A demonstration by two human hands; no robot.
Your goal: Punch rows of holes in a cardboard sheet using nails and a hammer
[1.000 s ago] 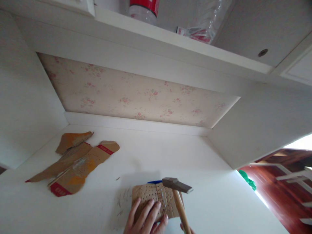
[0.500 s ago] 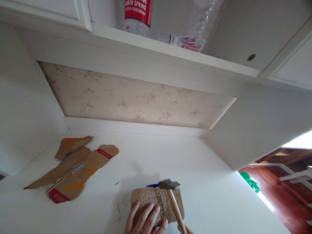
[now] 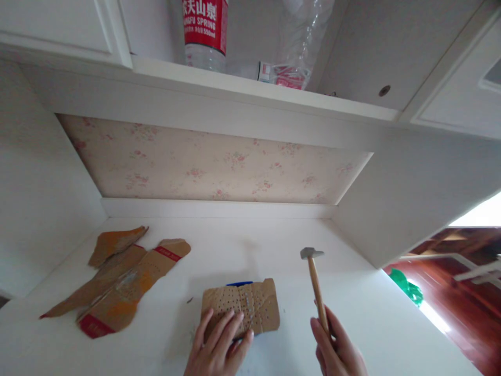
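Note:
A brown cardboard piece (image 3: 250, 305) dotted with small holes lies on the white desk (image 3: 242, 250), with a blue thing showing under its far edge. My left hand (image 3: 219, 347) rests on its near left part, fingers stretched out flat. My right hand (image 3: 338, 350) is closed round the wooden handle of a small hammer (image 3: 315, 284). The hammer stands raised, its metal head up and off to the right of the cardboard.
Torn cardboard scraps (image 3: 115, 277) with red print lie at the desk's left. A shelf (image 3: 254, 89) overhead carries a red-labelled water bottle (image 3: 203, 31) and a crumpled clear bottle (image 3: 299, 47). White side walls close in the desk; a red wooden door (image 3: 462, 292) shows at right.
The hammer has gone from over the cardboard up and to the right, away from it. My left hand has stayed flat on the cardboard. The view has tilted down a little.

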